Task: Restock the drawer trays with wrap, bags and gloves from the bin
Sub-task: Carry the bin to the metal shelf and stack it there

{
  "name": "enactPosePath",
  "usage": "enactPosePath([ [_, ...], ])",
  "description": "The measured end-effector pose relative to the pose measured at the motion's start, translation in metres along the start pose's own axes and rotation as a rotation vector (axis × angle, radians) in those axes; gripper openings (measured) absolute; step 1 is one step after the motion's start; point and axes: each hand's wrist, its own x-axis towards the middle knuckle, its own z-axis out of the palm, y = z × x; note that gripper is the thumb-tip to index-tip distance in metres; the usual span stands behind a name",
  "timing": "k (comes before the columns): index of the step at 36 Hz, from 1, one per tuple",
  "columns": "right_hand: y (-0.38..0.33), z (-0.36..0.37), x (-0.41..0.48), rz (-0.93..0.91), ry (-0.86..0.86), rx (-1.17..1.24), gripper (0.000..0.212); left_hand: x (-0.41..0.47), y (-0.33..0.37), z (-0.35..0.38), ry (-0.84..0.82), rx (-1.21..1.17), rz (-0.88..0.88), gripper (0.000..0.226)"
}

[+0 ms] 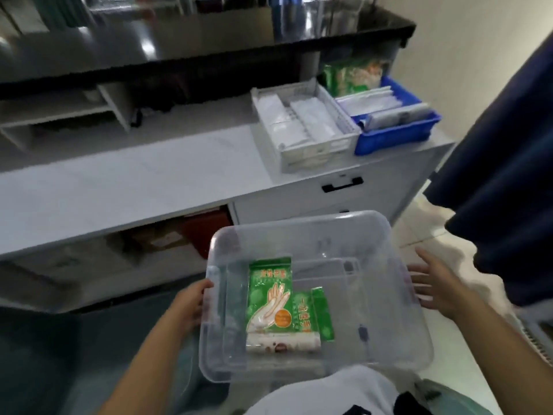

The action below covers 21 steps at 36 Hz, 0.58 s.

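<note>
A clear plastic bin (pixel 374 235) sits low in front of me, on or just above my lap. Inside lie a green glove packet (pixel 269 295), a second green packet (pixel 320 313) partly under it, and a white roll (pixel 282 342) at their near end. My left hand (pixel 191 304) grips the bin's left rim. My right hand (pixel 437 286) hovers beside the right rim with fingers spread, holding nothing. On the counter stand a white slotted tray (pixel 314 151) with white packs and a blue tray (pixel 395 139) with flat bags and green packets.
The white counter (pixel 134 181) runs left of the trays. A drawer front with a black handle (pixel 342 184) is below them. A dark blue curtain (pixel 508 175) hangs at the right. Boxes fill the shelf under the counter (pixel 167 238).
</note>
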Motion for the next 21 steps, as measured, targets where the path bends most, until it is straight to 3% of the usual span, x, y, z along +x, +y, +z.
enactPosePath([
  [4, 0.015, -0.089, 0.012, 0.041, 0.092, 0.153, 0.062, 0.008, 0.046, 0.097, -0.077, 0.157, 0.015, 0.060],
  [9, 0.041, -0.175, 0.026, 0.038, 0.224, 0.316, 0.063, 0.009, 0.091, 0.219, -0.181, 0.296, 0.051, 0.023],
  [14, 0.065, -0.237, 0.019, 0.055, 0.316, 0.437, 0.063, 0.004, 0.121, 0.320, -0.218, 0.518, 0.083, 0.025],
  [21, 0.083, -0.291, 0.007, 0.081, 0.429, 0.618, 0.046, 0.008, 0.168, 0.443, -0.310, 0.726, 0.169, 0.028],
])
